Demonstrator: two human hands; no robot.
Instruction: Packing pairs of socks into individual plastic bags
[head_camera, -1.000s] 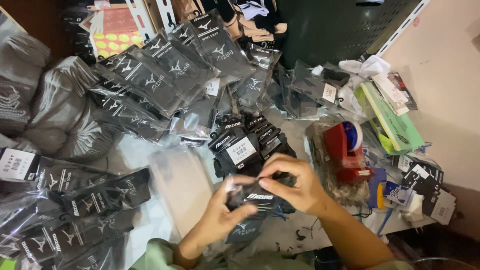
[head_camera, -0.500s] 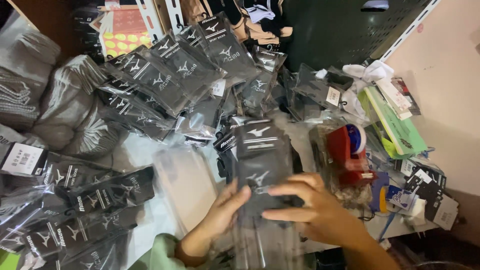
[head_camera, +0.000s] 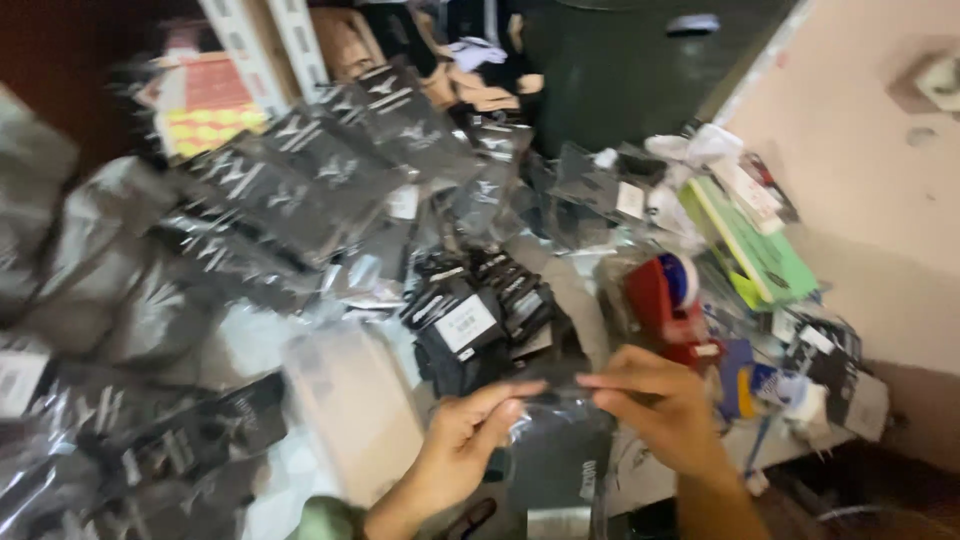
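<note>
You hold a clear plastic bag with a black sock pair inside (head_camera: 560, 455) by its top edge, low in the frame at about six o'clock, so the bag hangs down below your fingers and the sock weight keeps it straight. Your left hand (head_camera: 462, 440) pinches the mouth from the nine o'clock side, thumb and forefinger closed on the film. Your right hand (head_camera: 655, 400) pinches the same edge from three o'clock, fingers closed flat along it, which stretches the opening taut between the two grips. The frame is blurred, so you cannot tell whether the flap is folded over or still loose.

Just beyond the bag, at twelve o'clock from your hands, stands a stack of black sock pairs with paper labels (head_camera: 475, 325), unbagged and close enough to draw from. At two o'clock sits a red tape dispenser (head_camera: 668, 300), just beside your right hand, handy for sealing. Flat clear bags (head_camera: 350, 395) lie at nine to ten o'clock of your left hand. Finished bagged socks (head_camera: 300, 190) fan out at eleven o'clock, overlapping like tiles, and more bagged pairs (head_camera: 150, 450) lie at eight o'clock. A green box (head_camera: 750, 250) leans at one to two o'clock, near the pale wall (head_camera: 870, 160).
</note>
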